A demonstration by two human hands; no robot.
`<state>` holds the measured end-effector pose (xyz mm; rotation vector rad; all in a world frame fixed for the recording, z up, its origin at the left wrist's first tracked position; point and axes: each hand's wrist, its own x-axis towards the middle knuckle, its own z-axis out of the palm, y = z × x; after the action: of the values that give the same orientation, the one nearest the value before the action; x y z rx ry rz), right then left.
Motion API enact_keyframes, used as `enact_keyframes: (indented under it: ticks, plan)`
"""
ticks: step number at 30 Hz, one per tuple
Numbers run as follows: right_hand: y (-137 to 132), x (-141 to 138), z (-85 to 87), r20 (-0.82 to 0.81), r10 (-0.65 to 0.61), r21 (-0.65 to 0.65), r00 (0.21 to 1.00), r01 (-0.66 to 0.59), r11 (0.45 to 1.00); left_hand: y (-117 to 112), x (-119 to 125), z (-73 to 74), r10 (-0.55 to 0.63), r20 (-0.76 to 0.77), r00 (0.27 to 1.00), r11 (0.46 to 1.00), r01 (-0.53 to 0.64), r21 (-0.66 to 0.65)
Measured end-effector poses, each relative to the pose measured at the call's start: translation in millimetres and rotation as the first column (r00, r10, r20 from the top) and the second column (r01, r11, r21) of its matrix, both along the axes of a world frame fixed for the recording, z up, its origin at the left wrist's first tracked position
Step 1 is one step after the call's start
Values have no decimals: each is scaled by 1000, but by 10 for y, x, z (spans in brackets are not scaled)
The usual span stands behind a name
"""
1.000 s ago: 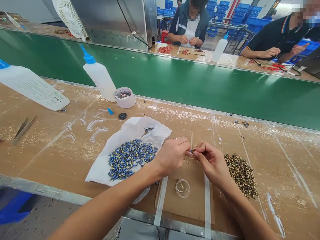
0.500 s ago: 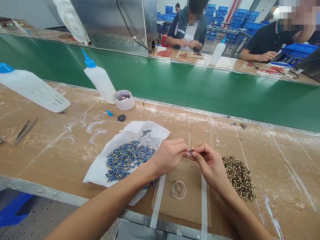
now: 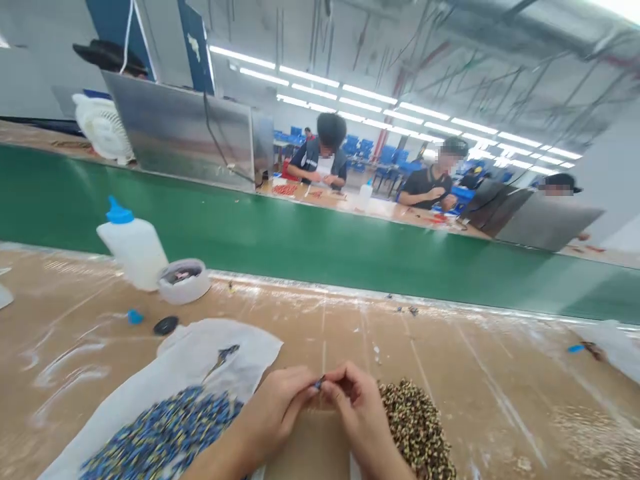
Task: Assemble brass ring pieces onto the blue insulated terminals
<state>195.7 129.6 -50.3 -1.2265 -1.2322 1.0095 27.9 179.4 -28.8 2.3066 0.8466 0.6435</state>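
Note:
My left hand [image 3: 280, 410] and my right hand [image 3: 357, 407] meet at the fingertips low in the head view. Both pinch one small blue part [image 3: 318, 383] between them. Left of my left hand a white sheet [image 3: 200, 357] carries a heap of small blue parts [image 3: 160, 437]. Right of my right hand lies a heap of small dark and yellow pieces [image 3: 417, 430] on the brown worktop [image 3: 475, 380]. The picture is smeared by motion.
A white squeeze bottle with a blue cap [image 3: 131, 248] and a small white cup [image 3: 184, 281] stand at the back left. A green conveyor belt [image 3: 310, 243] runs across behind the worktop. Beyond it, other people work at a far table. A white fan [image 3: 103, 127] stands at the far left.
The camera has tilted sharply upward, so my hands now sit at the bottom edge and the ceiling shows. My hands still pinch the small part together.

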Motion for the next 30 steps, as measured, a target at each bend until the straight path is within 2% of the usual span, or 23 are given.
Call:
enact_keyframes:
  ticks: [4,8,13,18,21,25,30]
  plan:
    - [126,-25,-133,-237,20,-80,971,-40,996,59,-13,-89,2,26,1000,1000,-2,-15]
    - [164,-27,-198,-276,39,-91,960,-66,994,71,-35,-146,12,14,1000,999,-12,-34]
    - [167,-25,-227,-160,57,-67,985,-68,995,100,-53,-158,-7,-92,996,1000,6,-16]
    - [82,-8,-163,114,103,-13,988,-102,995,101,-26,-149,-71,-144,987,995,80,60]
    - [2,36,-143,137,133,-41,982,-129,991,43,2,-159,-51,-196,979,991,74,110]
    - [-42,114,-175,150,169,-91,974,-156,984,-22,58,-165,-35,-286,958,991,70,112]
    - [-66,132,-165,225,190,-89,956,-174,981,-81,94,-129,11,-370,929,989,44,141]
